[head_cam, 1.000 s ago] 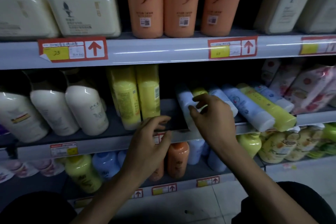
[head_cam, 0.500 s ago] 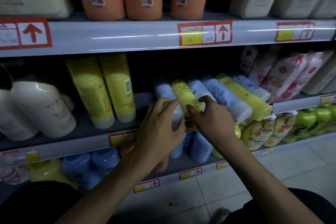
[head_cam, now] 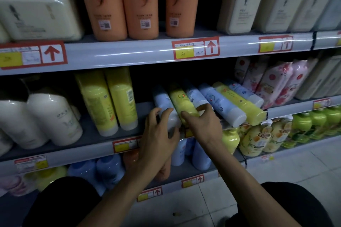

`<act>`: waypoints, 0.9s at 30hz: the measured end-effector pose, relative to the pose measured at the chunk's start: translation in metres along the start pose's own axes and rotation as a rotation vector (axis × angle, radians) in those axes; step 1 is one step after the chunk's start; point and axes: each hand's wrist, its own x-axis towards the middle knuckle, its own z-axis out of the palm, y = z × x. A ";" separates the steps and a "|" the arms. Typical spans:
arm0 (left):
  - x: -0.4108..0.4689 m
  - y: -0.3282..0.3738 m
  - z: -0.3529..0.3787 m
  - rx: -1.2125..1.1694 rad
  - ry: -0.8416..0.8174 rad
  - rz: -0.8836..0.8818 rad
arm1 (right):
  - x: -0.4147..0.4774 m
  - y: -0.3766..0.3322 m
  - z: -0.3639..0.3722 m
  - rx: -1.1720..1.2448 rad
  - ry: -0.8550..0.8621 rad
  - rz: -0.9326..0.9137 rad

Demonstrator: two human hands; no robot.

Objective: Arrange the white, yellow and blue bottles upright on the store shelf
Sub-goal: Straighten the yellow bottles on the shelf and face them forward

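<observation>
Several slim bottles lie on their sides on the middle shelf, caps toward me. My left hand curls its fingers round the leftmost pale blue bottle. My right hand grips the yellow bottle beside it, index finger and thumb on either side. To the right lie another pale blue bottle, a blue bottle with a white cap, a long yellow bottle and one more blue-white bottle. Two yellow bottles stand upright to the left, near white bottles.
Orange bottles and cream containers fill the top shelf. Pink floral pouches stand at the right of the middle shelf. Blue, orange and yellow-green bottles line the bottom shelf. Pale floor tiles lie below.
The view has drawn closer to the shelf. My left hand came up from the shelf edge onto the leftmost pale blue bottle, and my right hand closed round the yellow one.
</observation>
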 end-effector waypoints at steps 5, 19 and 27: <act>0.007 0.001 -0.004 -0.071 0.029 -0.090 | -0.004 0.015 -0.016 0.084 -0.125 0.015; 0.011 0.000 0.002 -0.135 -0.016 -0.160 | -0.008 0.021 -0.016 0.462 -0.335 0.260; 0.019 -0.007 0.017 -0.158 -0.044 0.000 | -0.004 0.033 -0.042 0.556 -0.200 0.181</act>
